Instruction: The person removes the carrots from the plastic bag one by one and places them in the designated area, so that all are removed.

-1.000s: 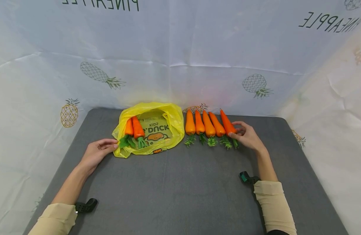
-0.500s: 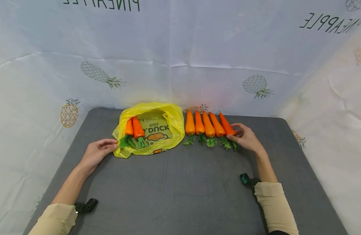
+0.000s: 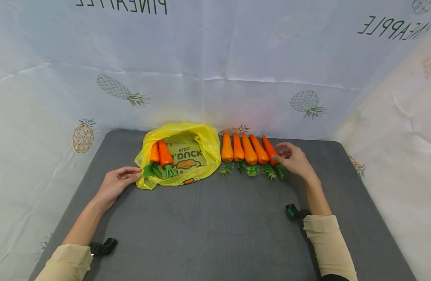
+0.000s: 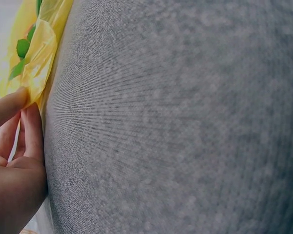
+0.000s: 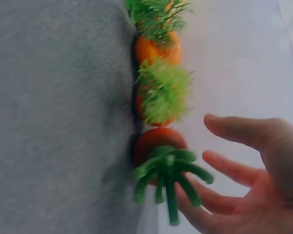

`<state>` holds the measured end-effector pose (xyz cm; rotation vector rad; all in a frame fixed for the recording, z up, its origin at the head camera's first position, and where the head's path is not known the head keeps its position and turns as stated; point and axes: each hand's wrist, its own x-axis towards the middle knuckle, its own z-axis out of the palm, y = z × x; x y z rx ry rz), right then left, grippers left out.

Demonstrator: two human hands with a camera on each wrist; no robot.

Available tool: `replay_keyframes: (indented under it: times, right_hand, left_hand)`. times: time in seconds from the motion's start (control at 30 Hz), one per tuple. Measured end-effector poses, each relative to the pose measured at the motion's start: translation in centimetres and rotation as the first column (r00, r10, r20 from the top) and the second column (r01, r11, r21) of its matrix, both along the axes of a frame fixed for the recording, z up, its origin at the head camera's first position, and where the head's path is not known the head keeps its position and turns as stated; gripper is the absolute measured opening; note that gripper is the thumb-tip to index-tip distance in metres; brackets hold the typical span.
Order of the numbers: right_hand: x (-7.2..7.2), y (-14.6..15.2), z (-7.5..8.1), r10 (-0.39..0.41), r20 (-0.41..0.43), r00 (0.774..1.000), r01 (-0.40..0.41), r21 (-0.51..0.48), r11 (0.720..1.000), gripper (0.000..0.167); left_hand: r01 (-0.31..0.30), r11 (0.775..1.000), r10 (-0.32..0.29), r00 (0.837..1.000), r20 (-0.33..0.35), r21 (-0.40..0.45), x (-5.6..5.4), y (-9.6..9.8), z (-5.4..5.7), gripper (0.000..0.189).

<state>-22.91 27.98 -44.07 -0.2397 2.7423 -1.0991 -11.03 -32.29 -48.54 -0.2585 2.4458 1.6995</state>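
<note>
My left hand [image 3: 118, 183] pinches the near left edge of a yellow plastic bag [image 3: 211, 148] between thumb and fingers; the left wrist view shows the thumb [image 4: 12, 106] on the film. Inside the bag's wide mouth lie two carrots [image 3: 164, 153] with green tops toward me. Right of the bag, several carrots [image 3: 249, 150] form a row side by side, tips away from me. At the row's right end lies a redder carrot [image 3: 270, 147] with thick green stalks [image 5: 168, 170]. Around that end my right hand [image 3: 297, 160] hovers, thumb and fingers spread apart with nothing gripped.
The grey table [image 3: 208, 230] stretches in front of the bag and carrots. A white sheet [image 3: 215, 50] printed with pineapples rises right behind the table's far edge and along both sides.
The rightmost carrot has come slightly toward me, down into line with the row, and my right hand's fingers have let go of it. My left hand stays on the bag's edge.
</note>
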Motion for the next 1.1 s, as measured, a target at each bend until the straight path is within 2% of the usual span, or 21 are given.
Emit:
replay_keyframes:
  times: [0.13,0.27,0.5,0.87,1.1]
  right_hand:
    - [0.1,-0.8,0.9,-0.041,-0.033,0.999,0.041,-0.012,0.999,0.057]
    - [0.3,-2.2,1.5,-0.038,-0.082,0.996,0.035,-0.039,0.999,0.055]
    - [0.2,-6.2,1.6,0.052,-0.156,0.986,-0.068,-0.103,0.992,0.052]
    - [0.3,-13.2,2.5,0.171,-0.202,0.964,-0.215,-0.217,0.952,0.048]
    - [0.5,-16.0,2.8,0.22,-0.213,0.952,-0.268,-0.232,0.935,0.046]
  left_hand:
    - [0.001,1.0,-0.001,1.0,0.003,-0.005,-0.1,0.0,-0.1,0.051]
    - [0.001,1.0,-0.001,1.0,0.005,-0.017,0.0,0.0,0.0,0.053]
    - [0.0,1.0,0.001,1.0,0.008,-0.028,0.0,0.0,0.1,0.054]
    - [0.003,1.0,-0.003,1.0,0.005,-0.015,0.1,0.0,0.1,0.052]
    - [0.004,1.0,-0.004,1.0,0.0,-0.002,0.1,0.0,0.1,0.049]
